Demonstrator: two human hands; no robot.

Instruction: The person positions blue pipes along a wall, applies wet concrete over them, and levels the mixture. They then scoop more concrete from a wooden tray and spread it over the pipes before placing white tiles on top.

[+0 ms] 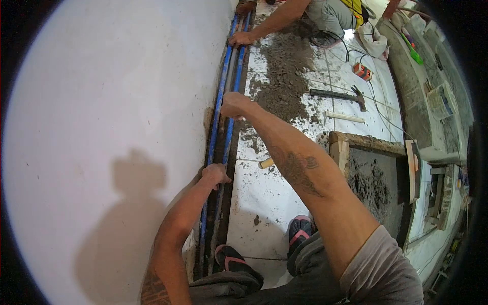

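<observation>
Two long blue pipes [237, 84] run side by side in a narrow trench along the foot of the white wall. My left hand [217, 174], lower down the trench, has its fingers curled down over the pipes. Farther up, my right hand [236, 105] is closed at the pipes; its fingertips are hidden beneath it. Beyond it, a co-worker's hand [240, 39] rests on the same pipes near the top.
Loose dark soil [287, 71] lies on the white tiles. To the right are a hammer [338, 95], a white tube [345, 117], an orange box [362, 71] with a cable, and a wood-framed mortar tray [373, 143]. A co-worker [330, 15] crouches at the top.
</observation>
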